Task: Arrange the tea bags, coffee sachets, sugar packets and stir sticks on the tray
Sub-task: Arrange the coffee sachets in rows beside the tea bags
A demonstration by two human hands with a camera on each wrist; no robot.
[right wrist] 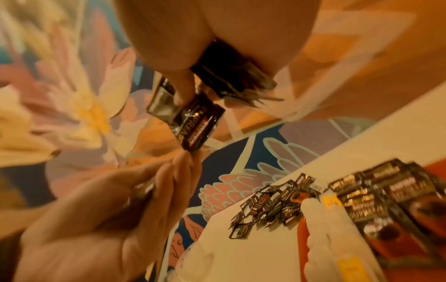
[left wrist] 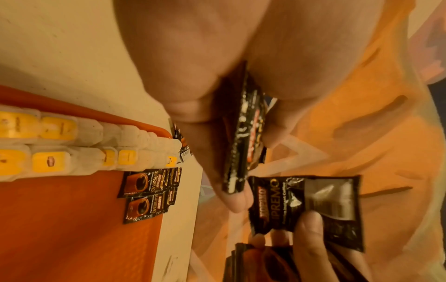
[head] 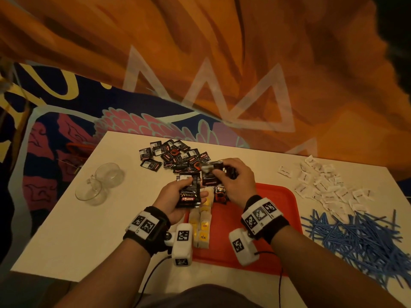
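My left hand [head: 178, 197] grips a small stack of black coffee sachets [head: 188, 194] above the tray's far left corner. Just right of it, my right hand [head: 233, 177] holds more sachets in the palm and pinches one sachet [right wrist: 190, 124] by its top. That sachet's lower corner touches the left fingertips [right wrist: 179, 166]. In the left wrist view the pinched sachet [left wrist: 301, 204] hangs below the left hand's stack [left wrist: 241, 133]. The red tray [head: 278, 218] carries two rows of yellow-tagged tea bags [head: 203, 227] and a few coffee sachets [left wrist: 149, 194] at its far edge.
A loose pile of coffee sachets [head: 173, 155] lies on the white table beyond the tray. White sugar packets [head: 322, 185] are scattered at the right, with blue stir sticks [head: 360, 236] heaped in front of them. Two glass cups [head: 100, 185] lie at the left.
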